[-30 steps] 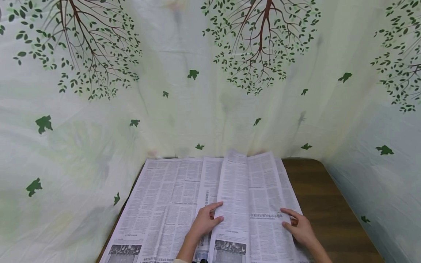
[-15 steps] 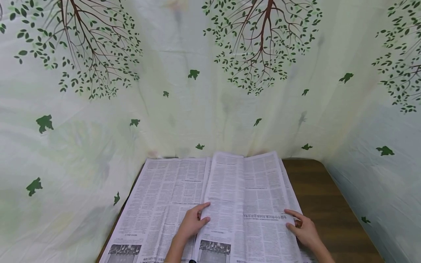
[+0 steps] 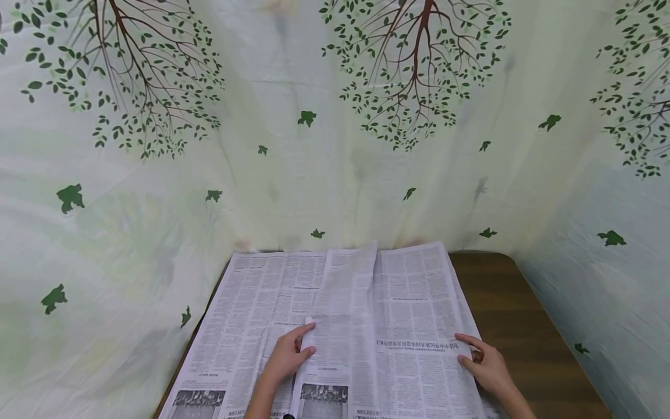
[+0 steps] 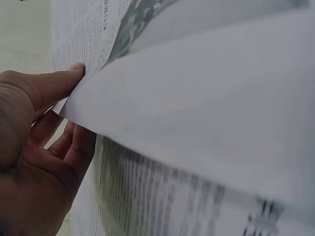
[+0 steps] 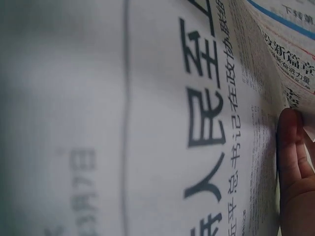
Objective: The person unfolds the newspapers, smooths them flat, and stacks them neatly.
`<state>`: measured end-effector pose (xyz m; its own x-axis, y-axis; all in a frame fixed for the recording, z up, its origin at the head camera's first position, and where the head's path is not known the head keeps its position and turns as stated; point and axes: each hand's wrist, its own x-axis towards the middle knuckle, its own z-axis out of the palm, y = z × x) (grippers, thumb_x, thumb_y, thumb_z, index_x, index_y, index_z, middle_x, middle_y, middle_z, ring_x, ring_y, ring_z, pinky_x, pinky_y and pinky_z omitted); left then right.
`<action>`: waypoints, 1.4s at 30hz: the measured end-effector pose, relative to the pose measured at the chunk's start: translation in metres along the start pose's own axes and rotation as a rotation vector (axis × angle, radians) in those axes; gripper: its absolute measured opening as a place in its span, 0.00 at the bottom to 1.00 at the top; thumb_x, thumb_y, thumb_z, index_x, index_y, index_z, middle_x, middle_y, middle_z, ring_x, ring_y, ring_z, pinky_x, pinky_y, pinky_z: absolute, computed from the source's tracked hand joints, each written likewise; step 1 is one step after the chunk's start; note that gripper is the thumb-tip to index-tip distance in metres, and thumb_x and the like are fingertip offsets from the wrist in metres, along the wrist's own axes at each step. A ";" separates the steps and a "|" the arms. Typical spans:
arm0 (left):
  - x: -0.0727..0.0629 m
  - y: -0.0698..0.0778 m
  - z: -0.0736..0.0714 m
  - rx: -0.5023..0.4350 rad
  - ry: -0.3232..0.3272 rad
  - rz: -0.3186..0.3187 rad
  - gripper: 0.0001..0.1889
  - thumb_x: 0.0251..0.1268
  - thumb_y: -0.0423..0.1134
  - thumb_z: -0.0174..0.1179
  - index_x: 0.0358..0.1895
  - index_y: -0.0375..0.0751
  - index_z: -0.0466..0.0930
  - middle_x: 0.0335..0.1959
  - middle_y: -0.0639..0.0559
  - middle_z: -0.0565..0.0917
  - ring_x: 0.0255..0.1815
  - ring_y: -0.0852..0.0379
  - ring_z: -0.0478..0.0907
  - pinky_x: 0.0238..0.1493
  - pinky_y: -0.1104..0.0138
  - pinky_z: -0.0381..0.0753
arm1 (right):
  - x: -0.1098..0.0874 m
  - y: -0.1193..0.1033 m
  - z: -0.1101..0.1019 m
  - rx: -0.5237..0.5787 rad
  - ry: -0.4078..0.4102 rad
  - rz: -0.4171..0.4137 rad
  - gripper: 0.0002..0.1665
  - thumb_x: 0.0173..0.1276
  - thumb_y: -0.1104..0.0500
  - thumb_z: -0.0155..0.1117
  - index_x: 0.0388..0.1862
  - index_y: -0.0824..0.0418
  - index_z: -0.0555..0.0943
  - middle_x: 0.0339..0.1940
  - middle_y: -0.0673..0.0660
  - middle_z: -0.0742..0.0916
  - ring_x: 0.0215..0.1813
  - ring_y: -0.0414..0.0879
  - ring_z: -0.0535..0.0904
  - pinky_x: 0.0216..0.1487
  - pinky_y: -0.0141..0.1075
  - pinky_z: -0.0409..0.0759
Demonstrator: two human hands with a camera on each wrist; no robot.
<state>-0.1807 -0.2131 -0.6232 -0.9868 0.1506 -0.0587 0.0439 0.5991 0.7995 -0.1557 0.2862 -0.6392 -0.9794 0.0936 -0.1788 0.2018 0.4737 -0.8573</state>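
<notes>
A printed newspaper sheet [image 3: 413,314] is held by its two sides, slightly raised, over other newspaper pages [image 3: 251,314] spread on the table. My left hand [image 3: 285,356] pinches the sheet's left edge between thumb and fingers; in the left wrist view the thumb [image 4: 61,83] lies on one face and fingers lie behind. The right edge is pinched by my right hand [image 3: 487,366]. Close to the right wrist camera, the newspaper [image 5: 162,123] hides part of that hand. The sheet's left part bends, its far top edge standing up unevenly near the curtain.
Brown wooden table top [image 3: 523,326] shows to the right of the pages. Behind and on both sides hangs a pale curtain [image 3: 366,192] printed with trees and green leaves. A small dark object [image 3: 289,416] shows at the bottom edge, too cut off to identify.
My left hand has moved left with the sheet's left edge, spreading the sheet wider over the pages below. My right hand has shifted slightly right, still pinching its edge.
</notes>
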 end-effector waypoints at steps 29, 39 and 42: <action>-0.034 -0.054 -0.076 0.096 0.182 -0.199 0.29 0.68 0.34 0.67 0.72 0.47 0.75 0.56 0.37 0.85 0.35 0.58 0.78 0.34 0.66 0.76 | -0.003 0.009 -0.018 -0.109 0.047 -0.017 0.33 0.65 0.65 0.70 0.71 0.61 0.77 0.29 0.53 0.81 0.27 0.39 0.72 0.26 0.32 0.69; -0.050 -0.073 -0.097 0.181 0.162 -0.230 0.30 0.65 0.33 0.68 0.71 0.41 0.75 0.47 0.43 0.84 0.32 0.57 0.72 0.34 0.66 0.71 | -0.005 0.009 -0.022 -0.134 0.034 -0.015 0.33 0.68 0.63 0.69 0.72 0.60 0.76 0.38 0.58 0.86 0.31 0.40 0.75 0.29 0.33 0.73; -0.054 -0.077 -0.103 0.192 0.159 -0.226 0.29 0.65 0.33 0.68 0.71 0.41 0.75 0.47 0.43 0.84 0.34 0.57 0.74 0.34 0.67 0.73 | -0.006 0.009 -0.025 -0.139 0.029 -0.014 0.34 0.68 0.63 0.69 0.73 0.60 0.75 0.47 0.62 0.87 0.35 0.41 0.78 0.32 0.33 0.76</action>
<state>-0.1472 -0.3483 -0.6198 -0.9862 -0.1188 -0.1154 -0.1654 0.7428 0.6488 -0.1481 0.3116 -0.6339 -0.9823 0.1107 -0.1513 0.1874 0.5920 -0.7839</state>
